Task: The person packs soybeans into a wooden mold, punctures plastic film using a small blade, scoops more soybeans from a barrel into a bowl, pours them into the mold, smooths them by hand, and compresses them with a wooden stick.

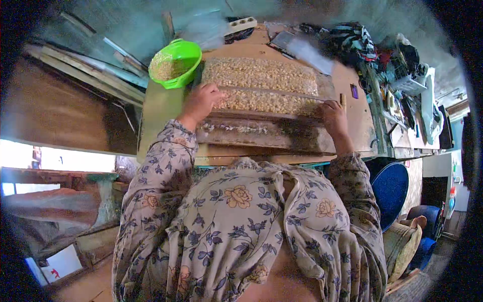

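A wide slab of pale, nut-like pieces lies on a worn wooden board on the table before me. Across the slab runs a long thin strip, splitting it into a far and a near band. My left hand is closed at the strip's left end, over the slab's left edge. At the opposite end, my right hand pinches the strip between fingers and thumb. Beyond my left hand stands a bright green bowl, tilted, with more of the pale pieces inside. Crumbs lie along the board's near part.
A small purple item lies on the table right of the board. Clear plastic sheets and a power strip are at the back. Clutter fills the right side, above a blue tub. Wooden planks lean left.
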Demonstrator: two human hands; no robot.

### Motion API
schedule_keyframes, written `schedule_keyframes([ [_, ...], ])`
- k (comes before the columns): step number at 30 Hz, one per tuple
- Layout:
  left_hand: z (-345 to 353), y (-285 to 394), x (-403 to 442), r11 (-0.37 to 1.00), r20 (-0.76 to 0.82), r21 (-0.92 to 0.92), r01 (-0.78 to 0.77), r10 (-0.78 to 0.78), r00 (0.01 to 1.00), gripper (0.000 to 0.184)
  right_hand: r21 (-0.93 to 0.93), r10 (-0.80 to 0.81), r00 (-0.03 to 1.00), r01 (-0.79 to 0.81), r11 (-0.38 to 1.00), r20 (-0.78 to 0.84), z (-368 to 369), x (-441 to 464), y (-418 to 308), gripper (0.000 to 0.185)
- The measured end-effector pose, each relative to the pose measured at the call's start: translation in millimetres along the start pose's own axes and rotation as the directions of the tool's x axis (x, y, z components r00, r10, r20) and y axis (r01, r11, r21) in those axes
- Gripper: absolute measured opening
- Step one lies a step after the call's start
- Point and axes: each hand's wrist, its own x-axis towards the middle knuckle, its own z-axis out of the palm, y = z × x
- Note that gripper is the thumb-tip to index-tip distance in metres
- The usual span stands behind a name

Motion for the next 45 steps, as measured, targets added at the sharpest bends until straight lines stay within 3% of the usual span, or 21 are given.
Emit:
schedule_keyframes([
  [2,-9,0,-5,0.991,-0.089,0.133,-0.030,0.043,0.995,0.015,-0.082,-0.001,0.999,0.005,0.997,0.050,-3,-1,-1,0.019],
  [6,-8,-2,-12,0.991,-0.143,0.133,-0.012,0.031,0.989,0.017,-0.031,-0.023,1.000,0.024,0.999,0.017,1,-5,6,0.019],
  [8,-10,1,-14,0.985,-0.108,0.159,0.069,-0.053,0.993,0.018,0.034,0.001,0.998,0.001,0.999,-0.056,4,-7,6,0.019],
  [12,-7,-7,-15,0.991,-0.131,0.132,-0.021,0.039,0.991,0.016,-0.036,-0.043,0.999,0.043,0.998,-0.009,8,-6,11,0.018],
  [14,-7,-3,-15,0.993,-0.113,0.116,0.026,-0.013,0.994,0.014,0.055,0.030,0.999,-0.029,0.998,-0.013,9,-8,9,0.017],
  [18,-11,-2,-3,0.992,-0.056,0.119,-0.050,0.057,0.997,0.009,0.149,0.232,0.971,-0.238,0.960,0.056,16,-11,11,0.018],
  [20,-13,10,12,0.978,0.066,0.208,0.022,-0.037,0.997,0.013,0.115,0.065,0.994,-0.055,0.992,-0.088,7,-10,4,0.017],
  [22,1,30,36,0.982,0.042,0.182,-0.056,0.049,0.998,0.020,0.109,0.074,0.996,-0.068,0.992,-0.048,4,-9,1,0.018],
  [23,11,43,49,0.979,0.011,0.160,-0.128,0.127,0.992,0.027,0.138,0.186,0.982,-0.186,0.973,0.018,2,-8,-2,0.017],
  [24,29,53,59,0.982,0.091,0.143,-0.127,0.114,0.989,0.036,0.159,0.290,0.953,-0.301,0.940,0.089,2,-7,-3,0.016],
  [25,46,61,66,0.984,0.171,0.127,-0.123,0.100,0.980,0.046,0.160,0.286,0.954,-0.298,0.941,0.092,4,-8,-1,0.016],
  [27,64,78,70,0.976,0.137,0.150,-0.155,0.135,0.981,0.047,0.063,0.054,0.998,-0.053,0.997,-0.012,9,-11,6,0.015],
  [31,75,88,66,0.980,0.118,0.132,-0.150,0.135,0.984,0.047,0.098,0.078,0.994,-0.070,0.993,-0.075,7,-15,6,0.015],
  [34,68,92,65,0.969,0.197,0.196,-0.151,0.112,0.974,0.045,0.015,0.054,0.996,-0.056,0.998,0.068,2,-21,5,0.017],
  [35,70,92,66,0.964,0.220,0.216,-0.154,0.106,0.970,0.045,0.133,0.132,0.991,-0.133,0.982,0.016,12,-30,10,0.019],
  [36,67,96,67,0.966,0.231,0.206,-0.156,0.107,0.967,0.045,0.159,0.067,0.989,-0.046,0.986,-0.130,16,-39,17,0.019],
  [37,64,98,68,0.968,0.244,0.194,-0.161,0.111,0.963,0.045,0.203,0.075,0.960,-0.019,0.979,-0.268,1,-47,16,0.017],
  [40,64,100,67,0.978,0.212,0.157,-0.141,0.106,0.971,0.044,0.311,0.475,0.730,-0.363,0.879,-0.492,-5,-80,37,0.013],
  [41,64,102,67,0.981,0.212,0.152,-0.118,0.084,0.974,0.044,0.295,0.485,0.720,-0.385,0.874,-0.497,4,-94,57,0.013],
  [43,65,97,67,0.980,0.214,0.139,-0.143,0.111,0.970,0.044,0.530,0.891,0.338,-0.718,0.452,-0.302,28,-132,105,0.017],
  [45,64,96,66,0.979,0.193,0.137,-0.150,0.122,0.974,0.043,0.302,0.900,0.271,-0.875,0.378,-0.341,36,-162,143,0.025],
])
